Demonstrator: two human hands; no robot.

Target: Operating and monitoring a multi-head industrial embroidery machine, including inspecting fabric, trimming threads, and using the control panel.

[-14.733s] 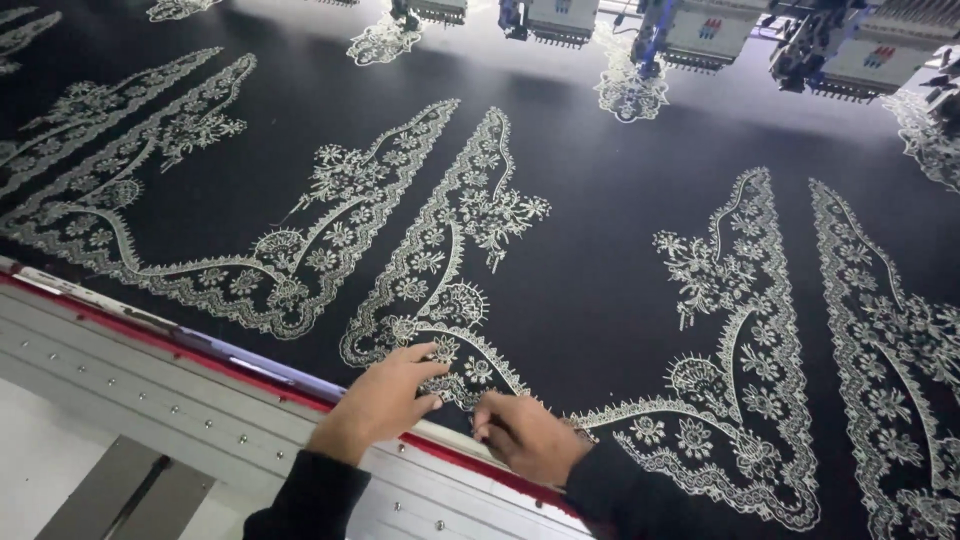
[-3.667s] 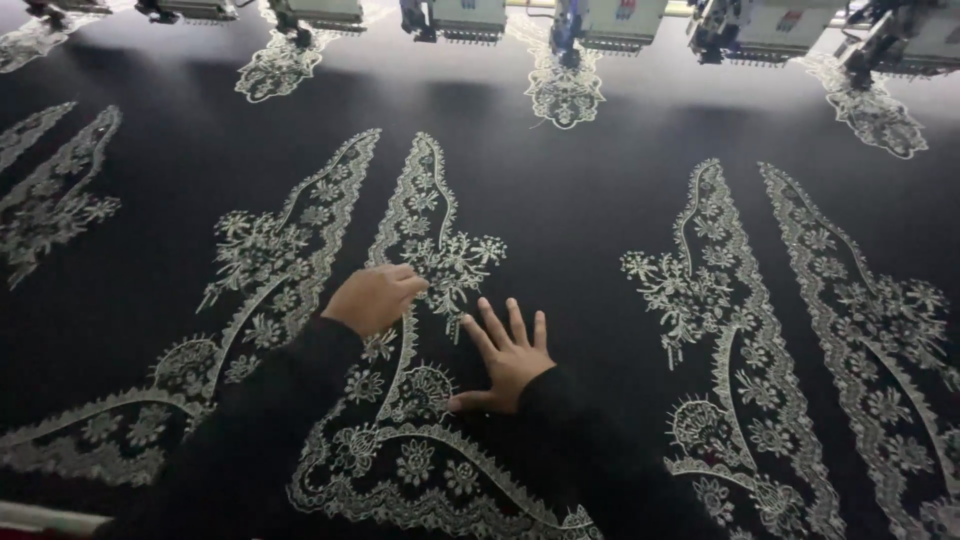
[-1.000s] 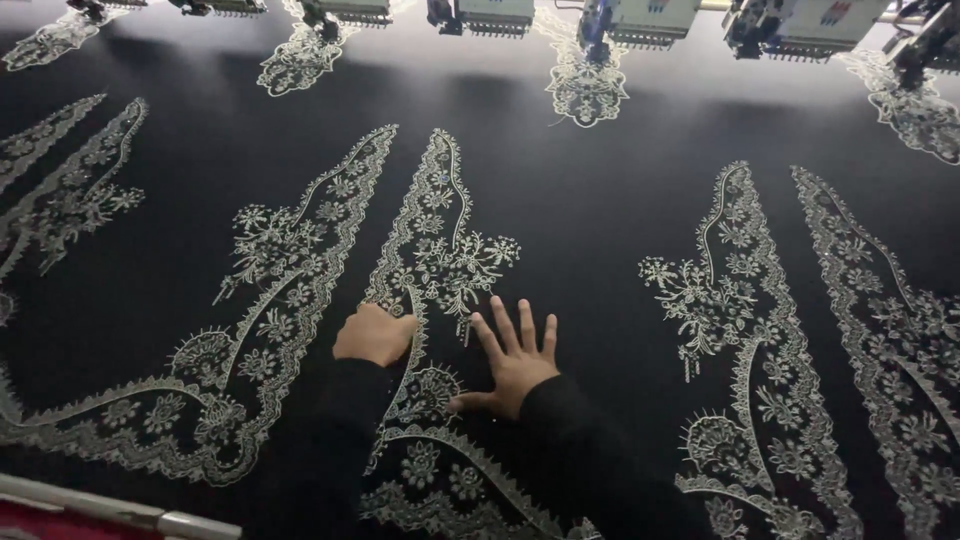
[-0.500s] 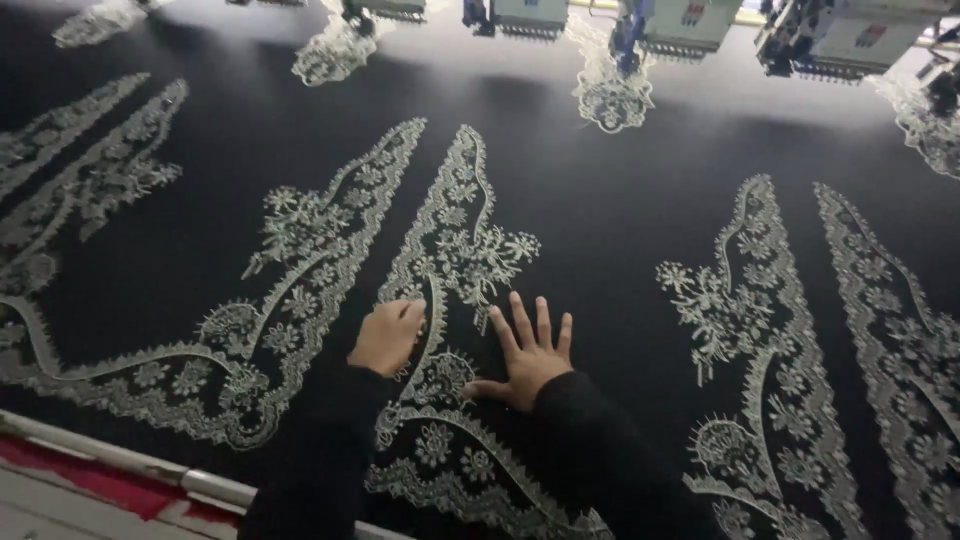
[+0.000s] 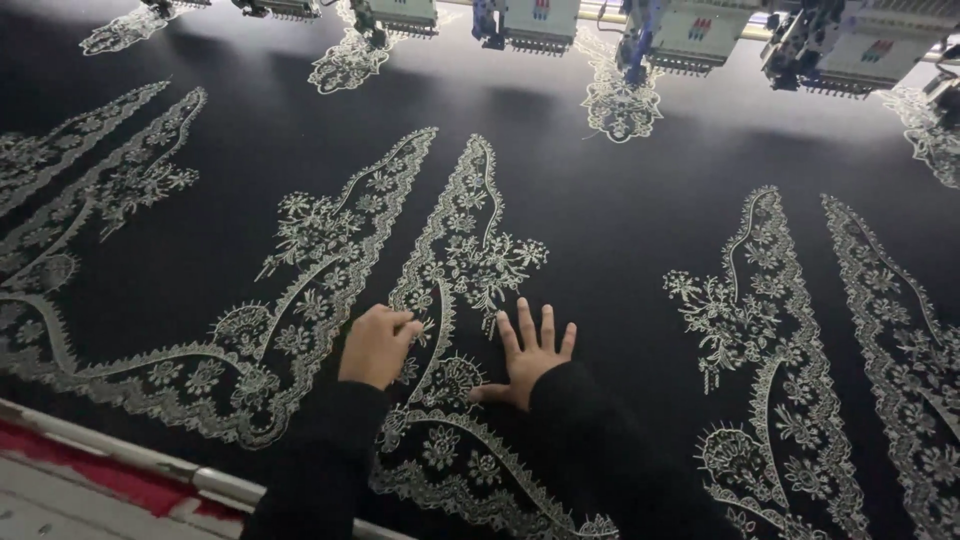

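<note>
My right hand [image 5: 530, 352] lies open, pinning the black fabric with pale floral embroidery [image 5: 455, 240] flat; left hand [image 5: 377, 343], fingers curled, picks at stitching.

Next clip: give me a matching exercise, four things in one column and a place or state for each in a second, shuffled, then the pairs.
Things:
1. left hand
2. right hand
3. machine heads
4. metal rail

Places or states:
A. in a row along the far edge of the black cloth
B. flat, fingers spread
C. along the near edge, lower left
D. curled, fingertips on the pale lace

Pairs: 1-D, 2-B, 3-A, 4-C
</note>
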